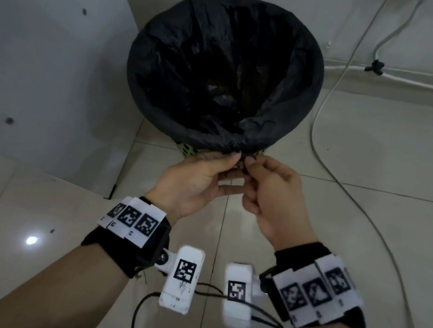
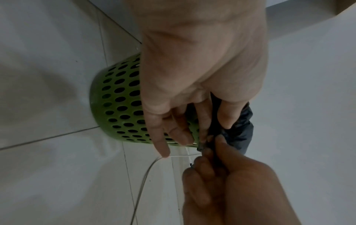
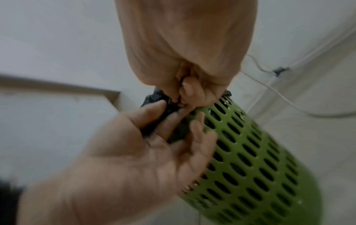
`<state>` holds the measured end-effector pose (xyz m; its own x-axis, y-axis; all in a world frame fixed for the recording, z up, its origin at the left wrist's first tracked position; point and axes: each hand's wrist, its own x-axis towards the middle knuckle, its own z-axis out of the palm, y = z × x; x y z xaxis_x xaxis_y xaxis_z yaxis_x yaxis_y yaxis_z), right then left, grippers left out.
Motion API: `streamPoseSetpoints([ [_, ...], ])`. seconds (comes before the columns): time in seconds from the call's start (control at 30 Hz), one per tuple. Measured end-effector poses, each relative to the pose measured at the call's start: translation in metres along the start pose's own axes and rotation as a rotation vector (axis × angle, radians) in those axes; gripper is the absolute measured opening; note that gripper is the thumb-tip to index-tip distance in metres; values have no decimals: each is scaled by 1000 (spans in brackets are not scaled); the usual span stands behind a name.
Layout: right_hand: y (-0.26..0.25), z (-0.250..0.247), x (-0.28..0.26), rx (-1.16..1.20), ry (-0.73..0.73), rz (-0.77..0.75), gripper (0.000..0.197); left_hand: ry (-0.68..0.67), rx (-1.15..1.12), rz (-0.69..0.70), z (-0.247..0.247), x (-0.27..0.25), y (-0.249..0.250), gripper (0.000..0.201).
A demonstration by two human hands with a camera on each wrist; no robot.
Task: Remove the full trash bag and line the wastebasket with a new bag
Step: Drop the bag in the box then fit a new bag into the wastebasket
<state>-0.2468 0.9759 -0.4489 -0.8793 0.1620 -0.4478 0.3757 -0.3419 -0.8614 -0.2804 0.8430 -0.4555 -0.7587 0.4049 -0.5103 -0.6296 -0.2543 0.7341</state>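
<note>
A green perforated wastebasket [image 2: 119,100] [image 3: 250,159] stands on the tiled floor, lined with a black trash bag [image 1: 222,68] folded over its rim. Both hands meet at the near rim, where the bag is gathered into a small bunch [image 2: 208,141]. My left hand [image 1: 202,175] pinches that bunch with thumb and fingers; its other fingers lie against the basket wall. My right hand [image 1: 269,190] pinches the same black plastic from the right, fingers curled. The bag's contents look dark and unclear.
A white panel [image 1: 44,58] stands at the left of the basket and a wall behind it. A white cable [image 1: 329,96] runs down the wall and across the floor at the right. Thin black wires [image 1: 206,294] hang below my wrists.
</note>
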Motion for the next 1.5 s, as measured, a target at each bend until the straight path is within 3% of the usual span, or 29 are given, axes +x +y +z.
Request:
streamPoseSetpoints([
  [0.07, -4, -1, 2, 334, -107, 329, 19, -9, -12, 12, 1, 2, -1, 41],
  [0.1, -4, -2, 4, 385, -126, 399, 16, 7, -6, 21, 3, 2, -2, 35],
  [0.17, -4, -1, 5, 362, -79, 392, 12, 75, 23, 46, 5, 5, -4, 19],
  [0.3, 0, 6, -13, 188, 155, 10, 14, 207, 57, 106, 7, 10, -2, 11],
  [0.4, 14, 5, -21, -434, 238, -500, 22, 246, -3, 127, 9, 10, 0, 6],
  [0.47, 22, 1, -15, -717, 225, -829, 24, 237, -9, 125, 9, 8, -1, 8],
  [0.53, 25, -2, -8, -808, 196, -975, 18, 254, -13, 112, 9, 8, -2, 8],
  [0.67, 25, 3, -2, -866, 177, -1018, 8, 293, -56, 95, 10, 6, -4, 15],
  [0.77, 23, 8, -3, -815, 160, -956, 14, 276, 20, 99, 7, 1, -4, 12],
  [0.83, 17, 7, -3, -736, 190, -816, 16, 247, 119, 117, 1, -4, -2, 16],
  [0.93, 3, 10, -2, -583, 190, -454, 15, 180, 192, 148, -4, -9, -2, 21],
  [1.07, -17, 11, 6, 17, 73, 89, 22, 148, 168, 133, 0, -11, -5, 45],
  [1.13, -23, 8, 12, 168, 9, 259, 17, 141, 164, 139, 3, -10, -7, 41],
  [1.37, -28, 2, 18, 222, -56, 457, 26, 344, 148, 290, 19, -5, -20, 9],
  [1.5, -25, 6, 16, 241, 41, 349, 17, 400, 75, 292, 20, 0, -18, 6],
])
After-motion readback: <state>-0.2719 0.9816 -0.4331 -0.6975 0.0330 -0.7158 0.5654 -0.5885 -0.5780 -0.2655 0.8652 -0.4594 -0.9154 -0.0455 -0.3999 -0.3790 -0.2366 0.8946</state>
